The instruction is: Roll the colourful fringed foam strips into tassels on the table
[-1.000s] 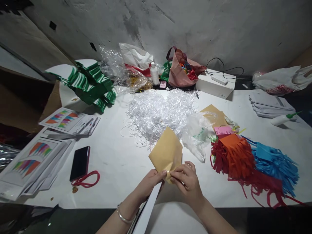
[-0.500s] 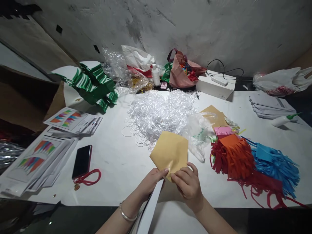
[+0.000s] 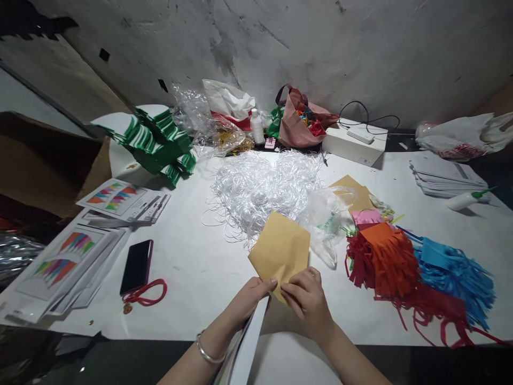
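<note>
Pinching creased, angular tan paper (image 3: 282, 248), both hands (image 3: 249, 300) (image 3: 308, 297) closed thumb-to-finger on its lower edge.

At six o'clock, the bottom edge cuts off both forearms (image 3: 352, 355) and the white card (image 3: 249, 347). Most of the left hand's (image 3: 249, 300) fingers are out of sight, and the grip of the right hand (image 3: 306, 297) partly covers the brown paper's (image 3: 282, 243) lower edge. Near nine o'clock, the left edge crops a carton (image 3: 95, 174), its inside too dark to tell. Leaflet (image 3: 70, 270) lettering at eight o'clock is too small to read.
</note>
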`<state>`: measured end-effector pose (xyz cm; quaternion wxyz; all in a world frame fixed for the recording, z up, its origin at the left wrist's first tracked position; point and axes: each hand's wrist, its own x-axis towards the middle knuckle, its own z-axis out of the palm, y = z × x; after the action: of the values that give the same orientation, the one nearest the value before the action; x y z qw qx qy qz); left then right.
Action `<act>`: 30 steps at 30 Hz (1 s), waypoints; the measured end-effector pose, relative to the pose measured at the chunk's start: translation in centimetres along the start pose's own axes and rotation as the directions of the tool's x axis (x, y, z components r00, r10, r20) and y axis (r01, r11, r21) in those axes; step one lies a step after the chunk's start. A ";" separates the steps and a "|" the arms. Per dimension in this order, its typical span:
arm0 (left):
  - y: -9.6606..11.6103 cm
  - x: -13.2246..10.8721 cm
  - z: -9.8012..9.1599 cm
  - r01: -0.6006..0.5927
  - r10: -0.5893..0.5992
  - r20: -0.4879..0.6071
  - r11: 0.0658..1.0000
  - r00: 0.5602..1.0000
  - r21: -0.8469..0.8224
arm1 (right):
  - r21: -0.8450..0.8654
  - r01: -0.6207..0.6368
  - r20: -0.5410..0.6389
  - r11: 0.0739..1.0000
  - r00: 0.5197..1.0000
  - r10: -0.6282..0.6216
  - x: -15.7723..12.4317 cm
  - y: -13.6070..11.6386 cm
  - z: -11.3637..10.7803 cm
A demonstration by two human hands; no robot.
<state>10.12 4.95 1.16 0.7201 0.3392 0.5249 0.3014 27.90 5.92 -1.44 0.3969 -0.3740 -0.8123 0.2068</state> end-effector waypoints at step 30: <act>4.7 -3.2 -3.1 -0.401 0.621 -0.402 0.763 0.673 0.507 | 0.495 -0.147 -0.061 0.857 0.977 0.203 2.9 -2.2 1.5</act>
<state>5.90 5.73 6.00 0.3425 0.5053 0.6366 0.4713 24.56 6.69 0.49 0.5021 -0.3451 -0.6733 0.4189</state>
